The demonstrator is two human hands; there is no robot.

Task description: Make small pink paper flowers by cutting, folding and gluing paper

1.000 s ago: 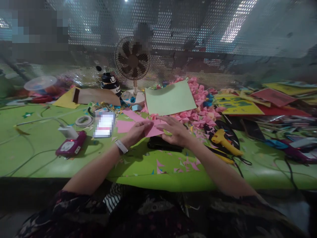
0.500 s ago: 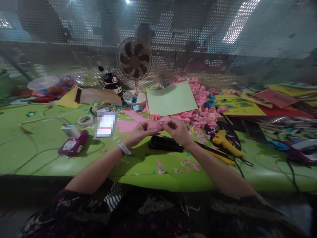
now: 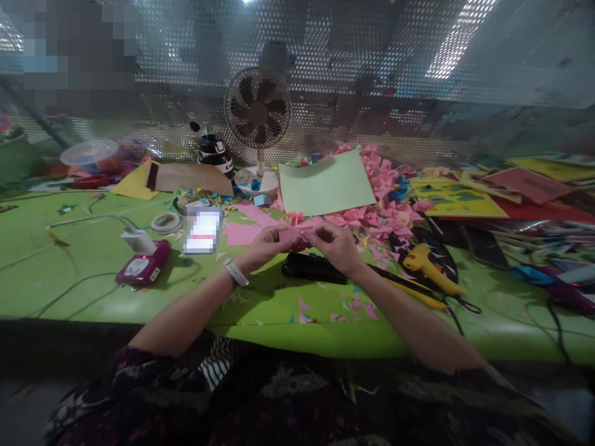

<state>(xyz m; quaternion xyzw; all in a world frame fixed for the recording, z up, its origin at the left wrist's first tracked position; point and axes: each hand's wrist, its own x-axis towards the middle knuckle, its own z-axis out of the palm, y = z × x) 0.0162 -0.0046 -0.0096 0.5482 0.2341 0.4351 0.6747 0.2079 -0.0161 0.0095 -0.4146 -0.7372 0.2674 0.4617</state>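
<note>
Both of my hands pinch one folded pink paper piece (image 3: 294, 235) just above the green table (image 3: 69, 272). My left hand (image 3: 264, 248), with a white wristband, grips its left end. My right hand (image 3: 335, 246) grips its right end, fingers curled in. Under my hands lies a black stapler-like tool (image 3: 309, 268). A flat pink sheet (image 3: 242, 233) lies just left of the paper I hold. Behind my hands is a heap of small pink folded pieces (image 3: 372, 210) and a pale green sheet (image 3: 325, 184).
A yellow glue gun (image 3: 430, 266) and scissors lie to the right. Pink scraps (image 3: 344, 305) litter the front edge. A phone (image 3: 202, 229), tape roll (image 3: 163, 222), charger and purple device (image 3: 143, 267) sit left. A small fan (image 3: 258, 118) stands behind; coloured papers (image 3: 455, 198) pile right.
My hands pressed the pink paper flat on the table a second ago; they have since lifted it and closed into pinches on its ends. The view has shifted slightly.
</note>
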